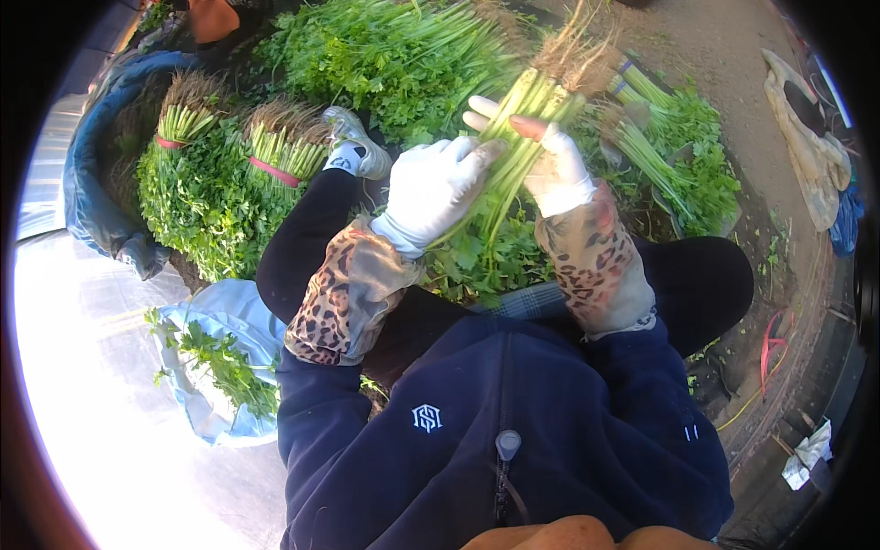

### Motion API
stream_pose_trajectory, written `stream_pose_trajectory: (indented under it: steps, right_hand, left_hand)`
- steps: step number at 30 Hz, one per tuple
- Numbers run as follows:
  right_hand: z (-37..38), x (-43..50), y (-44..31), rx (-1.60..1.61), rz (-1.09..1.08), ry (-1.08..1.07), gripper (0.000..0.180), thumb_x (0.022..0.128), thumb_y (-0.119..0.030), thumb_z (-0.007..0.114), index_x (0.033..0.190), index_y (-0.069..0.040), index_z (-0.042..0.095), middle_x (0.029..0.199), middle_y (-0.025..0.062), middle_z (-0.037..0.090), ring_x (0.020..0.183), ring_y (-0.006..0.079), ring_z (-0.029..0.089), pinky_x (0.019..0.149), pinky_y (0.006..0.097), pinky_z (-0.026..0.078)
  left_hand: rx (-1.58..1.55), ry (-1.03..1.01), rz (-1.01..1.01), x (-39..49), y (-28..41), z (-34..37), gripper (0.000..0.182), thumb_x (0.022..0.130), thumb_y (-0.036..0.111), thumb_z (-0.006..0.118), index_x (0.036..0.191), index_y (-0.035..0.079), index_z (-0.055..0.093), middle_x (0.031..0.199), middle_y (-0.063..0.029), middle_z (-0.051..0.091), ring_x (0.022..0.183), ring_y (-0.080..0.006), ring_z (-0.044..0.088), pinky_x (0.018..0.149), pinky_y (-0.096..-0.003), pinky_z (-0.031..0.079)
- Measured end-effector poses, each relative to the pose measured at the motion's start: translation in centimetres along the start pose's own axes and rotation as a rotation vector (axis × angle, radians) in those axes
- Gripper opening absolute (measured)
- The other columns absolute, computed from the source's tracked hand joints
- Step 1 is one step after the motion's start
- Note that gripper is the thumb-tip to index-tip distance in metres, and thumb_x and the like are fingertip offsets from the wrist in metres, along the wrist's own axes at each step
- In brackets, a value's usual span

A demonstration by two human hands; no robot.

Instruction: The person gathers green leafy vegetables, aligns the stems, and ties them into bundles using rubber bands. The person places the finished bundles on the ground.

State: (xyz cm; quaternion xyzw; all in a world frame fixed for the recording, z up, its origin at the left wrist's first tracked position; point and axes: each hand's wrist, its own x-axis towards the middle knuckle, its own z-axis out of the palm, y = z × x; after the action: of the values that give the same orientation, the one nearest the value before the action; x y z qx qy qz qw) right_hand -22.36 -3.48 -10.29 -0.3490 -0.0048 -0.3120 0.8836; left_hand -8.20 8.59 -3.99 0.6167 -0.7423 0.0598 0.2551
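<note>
A bunch of leafy green stalks (517, 113), resembling celery, slants in front of me, its pale brown roots at the upper end. My left hand (434, 185), in a white glove, closes around the stalks from the left. On their right side, my right hand (555, 155) supports them; its white glove leaves the thumb tip bare, and the thumb presses over the stalks. The bunch's leaves (491, 254) hang down between my forearms. Leopard-print sleeve covers (347, 295) are on both forearms.
Two large bundles with red bands (278, 172) stand at the left beside a blue plastic sheet (89, 172). A leafy heap (392, 75) lies ahead. Smaller bunches with purple bands (643, 86) lie at the right. A light-blue bag (240, 302) holding leaves is near my left knee.
</note>
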Motion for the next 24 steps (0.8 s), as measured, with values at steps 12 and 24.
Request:
stream_pose_trajectory:
  steps: [12,24]
  right_hand:
    - [2.7,0.1,0.6,-0.048,0.18,0.344,0.053,0.096,-0.035,0.049,0.128,0.007,0.052,0.131,0.0223,0.055,0.119,0.0289,0.056,0.104,0.042,0.044]
    - [3.8,-0.4,1.0,-0.075,0.134,0.423,0.047,0.099,-0.03,0.043,0.129,0.005,0.052,0.13,0.0211,0.056,0.115,0.0299,0.059,0.1,0.0425,0.046]
  left_hand:
    - [-0.247,0.116,-0.231,-1.3,0.2,0.8,0.023,0.078,0.006,0.073,0.1,0.01,0.07,0.09,-0.0051,0.069,0.071,-0.0155,0.067,0.063,-0.0249,0.052]
    - [-0.357,0.356,-0.145,-1.7,-1.2,0.6,0.016,0.078,0.008,0.071,0.094,0.012,0.068,0.086,-0.0028,0.068,0.072,-0.0214,0.067,0.062,-0.0286,0.053]
